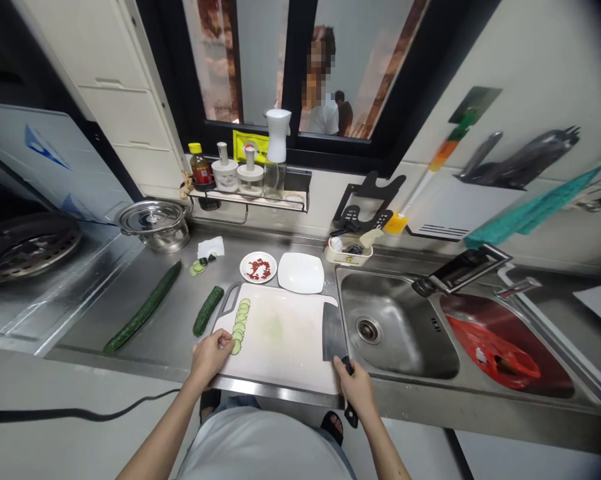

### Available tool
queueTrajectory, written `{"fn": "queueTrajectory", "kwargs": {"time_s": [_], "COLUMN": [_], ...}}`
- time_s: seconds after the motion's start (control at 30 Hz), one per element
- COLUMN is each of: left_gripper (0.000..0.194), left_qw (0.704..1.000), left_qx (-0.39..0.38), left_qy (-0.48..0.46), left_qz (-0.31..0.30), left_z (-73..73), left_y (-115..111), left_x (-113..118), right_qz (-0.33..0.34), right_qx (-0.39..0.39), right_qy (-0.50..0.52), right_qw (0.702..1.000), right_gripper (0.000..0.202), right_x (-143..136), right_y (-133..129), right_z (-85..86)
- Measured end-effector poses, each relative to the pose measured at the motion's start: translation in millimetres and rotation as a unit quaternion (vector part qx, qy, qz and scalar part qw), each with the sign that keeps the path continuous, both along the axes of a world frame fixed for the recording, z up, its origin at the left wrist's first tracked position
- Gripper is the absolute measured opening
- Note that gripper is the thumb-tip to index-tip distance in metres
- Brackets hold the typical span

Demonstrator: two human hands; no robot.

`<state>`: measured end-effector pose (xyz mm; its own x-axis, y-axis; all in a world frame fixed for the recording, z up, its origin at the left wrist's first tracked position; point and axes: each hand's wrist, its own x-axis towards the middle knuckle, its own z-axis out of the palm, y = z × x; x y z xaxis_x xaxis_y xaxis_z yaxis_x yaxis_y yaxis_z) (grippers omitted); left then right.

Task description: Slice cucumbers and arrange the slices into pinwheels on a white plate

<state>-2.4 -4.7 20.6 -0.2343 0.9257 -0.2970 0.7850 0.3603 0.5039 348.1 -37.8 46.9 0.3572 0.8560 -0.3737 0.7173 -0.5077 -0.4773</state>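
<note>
My left hand [213, 357] is at the left edge of the white cutting board [290, 340], fingertips pinched together beside the nearest slice in a row of cucumber slices [239, 323]. Whether a slice is between those fingers I cannot make out. My right hand [356, 388] grips the black handle of a kitchen knife [334, 333], its broad blade lying along the board's right edge. A cut piece of cucumber [208, 311] lies just left of the board, and a long whole cucumber [144, 308] farther left. Behind the board are a plate of chopped red bits [258, 268] and a white square plate [301, 272].
At the right is a double sink [400, 327] with a red plastic bag [495, 353] in its far basin. A lidded steel pot [155, 223] stands back left, near cucumber scraps [197, 267]. A seasoning rack [250, 199] hangs under the window; a person is visible in the glass.
</note>
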Motion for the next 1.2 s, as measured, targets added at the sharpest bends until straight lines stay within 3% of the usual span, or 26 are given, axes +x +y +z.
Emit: {"fn": "queueTrajectory", "kwargs": {"time_s": [0.3, 0.5, 0.63, 0.73, 0.87, 1.03, 1.2], "left_gripper": [0.024, 0.017, 0.024, 0.034, 0.045, 0.049, 0.033], "left_qw": [0.998, 0.993, 0.988, 0.986, 0.981, 0.978, 0.98], "left_qx": [0.033, 0.08, 0.083, 0.049, 0.008, -0.018, -0.02], "left_qy": [-0.049, -0.083, -0.126, -0.158, -0.196, -0.21, -0.199], "left_qz": [0.013, -0.016, -0.033, -0.018, -0.008, 0.0, 0.009], "left_z": [6.8, 4.0, -2.4, -2.7, -0.3, -2.9, -5.7], "left_y": [13, 45, 72, 94, 125, 156, 171], "left_x": [17, 48, 67, 80, 99, 116, 123], "right_qz": [0.1, 0.143, 0.133, 0.105, 0.092, 0.097, 0.087], "right_qx": [-0.095, -0.118, -0.116, -0.073, -0.006, -0.017, -0.041], "right_qy": [-0.156, -0.186, -0.18, -0.158, -0.143, -0.166, -0.169], "right_qw": [0.978, 0.965, 0.968, 0.979, 0.985, 0.981, 0.981], "right_gripper": [0.048, 0.049, 0.052, 0.05, 0.04, 0.038, 0.04], "right_x": [4, 8, 15, 19, 15, 1, -12], "right_y": [5, 11, 22, 47, 99, 162, 193], "right_z": [14.9, 18.3, 26.8, 36.4, 40.1, 28.9, 13.6]}}
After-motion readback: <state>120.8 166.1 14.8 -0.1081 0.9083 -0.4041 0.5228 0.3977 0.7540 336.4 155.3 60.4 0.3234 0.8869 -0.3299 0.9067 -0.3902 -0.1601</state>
